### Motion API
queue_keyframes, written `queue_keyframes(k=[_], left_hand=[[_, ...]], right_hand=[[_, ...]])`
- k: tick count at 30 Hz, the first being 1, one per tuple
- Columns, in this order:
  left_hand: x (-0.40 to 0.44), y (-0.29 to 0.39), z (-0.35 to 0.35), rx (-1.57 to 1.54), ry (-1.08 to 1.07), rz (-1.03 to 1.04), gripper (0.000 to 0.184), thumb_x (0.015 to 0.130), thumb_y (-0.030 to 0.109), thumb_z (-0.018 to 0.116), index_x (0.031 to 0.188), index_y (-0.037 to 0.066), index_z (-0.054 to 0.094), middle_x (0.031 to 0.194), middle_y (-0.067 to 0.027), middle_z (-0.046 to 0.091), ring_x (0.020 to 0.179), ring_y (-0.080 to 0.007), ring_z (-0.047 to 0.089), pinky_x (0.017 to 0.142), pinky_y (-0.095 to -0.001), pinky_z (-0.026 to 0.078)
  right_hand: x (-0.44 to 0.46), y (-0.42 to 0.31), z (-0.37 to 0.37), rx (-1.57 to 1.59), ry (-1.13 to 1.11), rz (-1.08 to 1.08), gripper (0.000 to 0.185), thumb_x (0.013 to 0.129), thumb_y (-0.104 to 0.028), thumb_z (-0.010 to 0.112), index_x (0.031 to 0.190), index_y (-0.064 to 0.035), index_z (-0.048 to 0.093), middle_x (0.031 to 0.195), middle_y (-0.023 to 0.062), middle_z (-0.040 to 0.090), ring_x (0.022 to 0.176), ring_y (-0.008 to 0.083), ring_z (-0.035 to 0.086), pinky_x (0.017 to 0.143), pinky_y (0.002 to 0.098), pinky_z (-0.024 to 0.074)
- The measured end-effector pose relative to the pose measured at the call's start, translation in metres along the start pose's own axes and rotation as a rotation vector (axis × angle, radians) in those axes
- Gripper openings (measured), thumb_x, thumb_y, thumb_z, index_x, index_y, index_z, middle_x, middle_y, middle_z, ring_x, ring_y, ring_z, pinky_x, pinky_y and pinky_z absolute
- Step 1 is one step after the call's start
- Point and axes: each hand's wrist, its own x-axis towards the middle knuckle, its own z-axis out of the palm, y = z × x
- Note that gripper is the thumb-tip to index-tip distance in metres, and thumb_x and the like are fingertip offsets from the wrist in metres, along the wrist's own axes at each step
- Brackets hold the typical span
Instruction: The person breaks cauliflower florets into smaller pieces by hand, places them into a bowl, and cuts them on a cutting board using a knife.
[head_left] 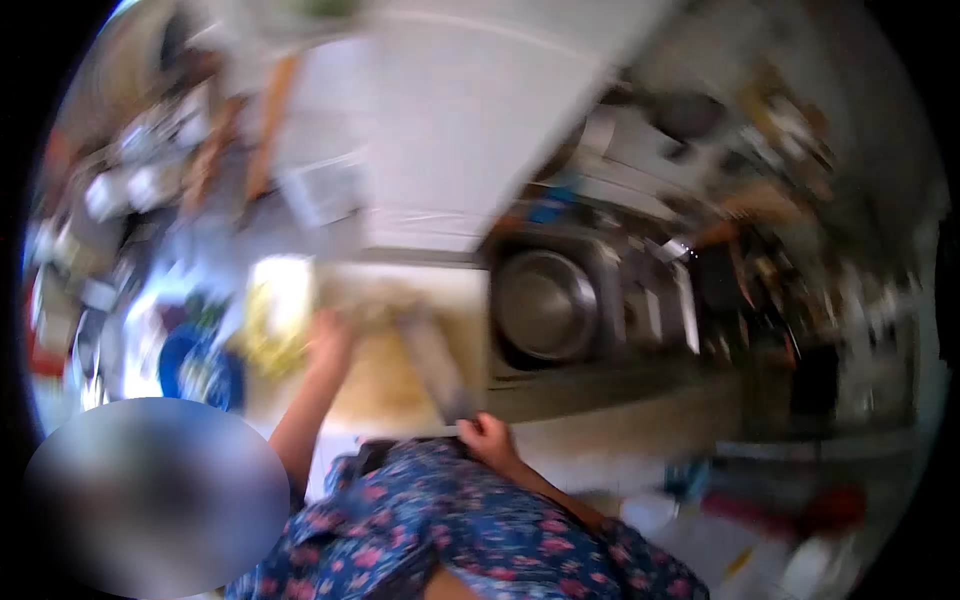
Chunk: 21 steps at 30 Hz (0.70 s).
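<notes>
My right hand (487,440), at the board's front edge, is closed round the handle of a broad-bladed knife (432,358). Its blade points away from me and slants left across a pale cutting board (375,395). Near the blade's far end lies a small heap of pale food pieces (385,303), too blurred to name. My left hand (330,335) is just left of that heap, over the board's left part; its fingers are smeared by motion. Close beside it on the left, pale yellow strips (268,345) lie in and around a bright white container (284,285).
A blue basin (190,368) with things in it stands at the left. To the right of the board is a sink with a round metal bowl (545,305). Cluttered utensils fill the far right. A blurred oval hides the lower left.
</notes>
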Motion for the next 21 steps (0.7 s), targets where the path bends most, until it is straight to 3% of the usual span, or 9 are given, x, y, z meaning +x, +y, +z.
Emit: queue_keyframes(k=[1,2,4,5,9,12,15,19,21], left_hand=[[-0.005,0.0,-0.019,-0.087,-0.075,-0.096,0.029,0.086,0.02,0.058,0.113,0.009,0.061,0.119,-0.0197,0.054,0.111,-0.0362,0.049,0.093,-0.0449,0.042],[-0.019,-0.007,-0.026,-0.035,0.075,-0.015,0.029,0.084,0.016,0.06,0.113,0.008,0.062,0.121,-0.0184,0.054,0.113,-0.0355,0.049,0.095,-0.044,0.041],[-0.035,-0.017,-0.053,0.031,0.067,-0.034,0.023,0.077,0.006,0.061,0.098,0.01,0.068,0.122,-0.0126,0.055,0.115,-0.0349,0.048,0.093,-0.0427,0.044],[-0.034,-0.009,-0.063,-0.043,0.066,-0.014,0.018,0.077,0.006,0.061,0.094,0.006,0.066,0.118,-0.0132,0.056,0.113,-0.0351,0.049,0.091,-0.0415,0.045],[-0.035,-0.005,-0.1,-0.151,0.098,-0.005,0.02,0.079,0.007,0.062,0.099,0.002,0.065,0.11,-0.0153,0.058,0.105,-0.035,0.051,0.087,-0.0428,0.044],[-0.055,-0.001,-0.099,-0.279,0.018,-0.149,0.018,0.085,0.008,0.061,0.101,0.0,0.064,0.102,-0.0123,0.062,0.095,-0.0284,0.057,0.079,-0.0392,0.047],[-0.074,-0.006,-0.082,-0.825,-0.121,-0.563,0.019,0.091,0.015,0.058,0.1,0.0,0.064,0.09,-0.0067,0.063,0.083,-0.0179,0.06,0.067,-0.0316,0.048],[-0.075,-0.012,-0.077,-1.133,-0.026,-0.793,0.026,0.094,0.025,0.055,0.1,0.002,0.066,0.087,-0.0039,0.062,0.079,-0.0094,0.058,0.06,-0.0228,0.044],[-0.077,-0.03,-0.058,-1.104,-0.053,-0.715,0.029,0.093,0.025,0.055,0.105,0.0,0.064,0.09,-0.005,0.063,0.08,-0.0113,0.058,0.062,-0.0246,0.045]], right_hand=[[0.004,-0.001,0.006,-0.019,0.006,-0.072,0.032,0.086,-0.026,0.063,0.073,0.001,0.052,0.063,0.0021,0.049,0.063,0.0089,0.045,0.055,0.0311,0.0421],[0.007,-0.009,0.01,-0.025,-0.025,-0.041,0.032,0.086,-0.026,0.063,0.074,0.0019,0.051,0.062,0.0049,0.05,0.062,0.0098,0.044,0.055,0.0327,0.0427],[0.009,-0.01,0.024,-0.086,-0.041,-0.103,0.033,0.085,-0.026,0.064,0.073,0.0021,0.051,0.062,0.0097,0.052,0.061,0.0115,0.047,0.056,0.0347,0.0433],[0.008,-0.008,0.024,0.004,-0.022,-0.091,0.034,0.085,-0.026,0.064,0.073,0.0028,0.05,0.064,0.0148,0.054,0.06,0.015,0.051,0.057,0.0362,0.0435],[0.011,-0.02,0.027,-0.008,-0.054,-0.085,0.035,0.085,-0.027,0.062,0.074,0.0035,0.051,0.067,0.0168,0.057,0.063,0.0212,0.056,0.059,0.037,0.0439],[-0.004,-0.018,0.03,-0.029,-0.037,-0.081,0.035,0.085,-0.028,0.062,0.074,0.0033,0.051,0.069,0.0171,0.058,0.064,0.0235,0.057,0.061,0.0378,0.0443],[-0.007,-0.012,0.036,-0.021,-0.043,-0.091,0.035,0.085,-0.029,0.062,0.076,0.0031,0.053,0.07,0.0173,0.059,0.064,0.0259,0.058,0.062,0.0388,0.0449],[-0.009,-0.015,0.039,-0.026,-0.042,-0.107,0.034,0.084,-0.029,0.062,0.077,0.0031,0.054,0.07,0.0174,0.06,0.065,0.0265,0.059,0.062,0.0406,0.0455],[-0.012,-0.014,0.04,-0.032,-0.046,-0.086,0.034,0.084,-0.03,0.062,0.077,0.0024,0.054,0.07,0.0166,0.06,0.065,0.0247,0.058,0.061,0.0408,0.0455]])
